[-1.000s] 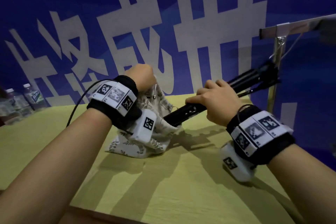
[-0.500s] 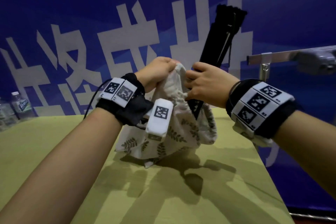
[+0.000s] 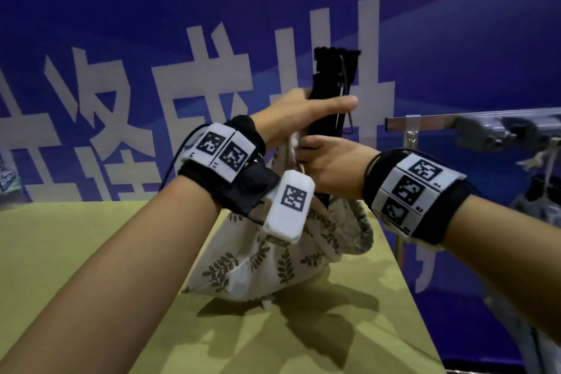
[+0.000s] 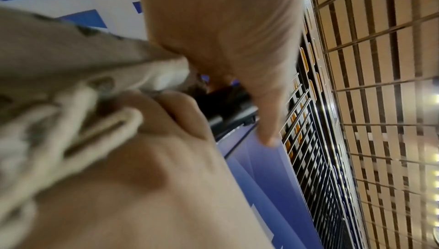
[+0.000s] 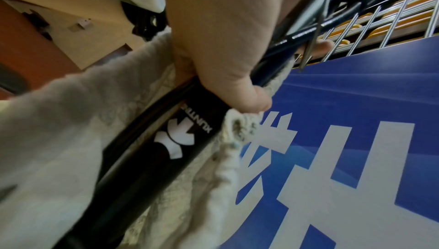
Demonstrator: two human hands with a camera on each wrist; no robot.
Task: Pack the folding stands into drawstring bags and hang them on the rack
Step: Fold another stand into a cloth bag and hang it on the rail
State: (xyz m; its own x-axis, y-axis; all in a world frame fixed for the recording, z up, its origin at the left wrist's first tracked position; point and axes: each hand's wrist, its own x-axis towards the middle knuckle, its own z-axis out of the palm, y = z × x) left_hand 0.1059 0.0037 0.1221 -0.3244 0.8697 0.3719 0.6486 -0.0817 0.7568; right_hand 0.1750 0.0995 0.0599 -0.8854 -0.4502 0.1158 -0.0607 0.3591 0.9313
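A black folding stand (image 3: pixel 334 76) stands nearly upright, its lower part inside a white leaf-print drawstring bag (image 3: pixel 273 261) resting on the table. My left hand (image 3: pixel 318 106) grips the stand above the bag's mouth, thumb laid across it. Just below, my right hand (image 3: pixel 321 161) holds the bag's rim against the stand. In the right wrist view the thumb (image 5: pixel 249 99) pinches the gathered rim (image 5: pixel 235 125) beside the stand's logo (image 5: pixel 173 144). The left wrist view is blurred, showing my left hand (image 4: pixel 225 37), the bag's cord (image 4: pixel 102 121) and a bit of the stand (image 4: pixel 228 106).
The yellow-green table (image 3: pixel 91 252) ends close on the right. A metal rack bar (image 3: pixel 425 123) reaches out at right, with another bag (image 3: pixel 543 194) hanging from it. A blue banner with white characters (image 3: pixel 212 70) stands behind. A bottle (image 3: pixel 6 176) sits at the far left.
The stand swung from slanting rightwards to upright and went deeper into the bag. My left hand left the bag's rim and took the stand; my right hand dropped to the rim.
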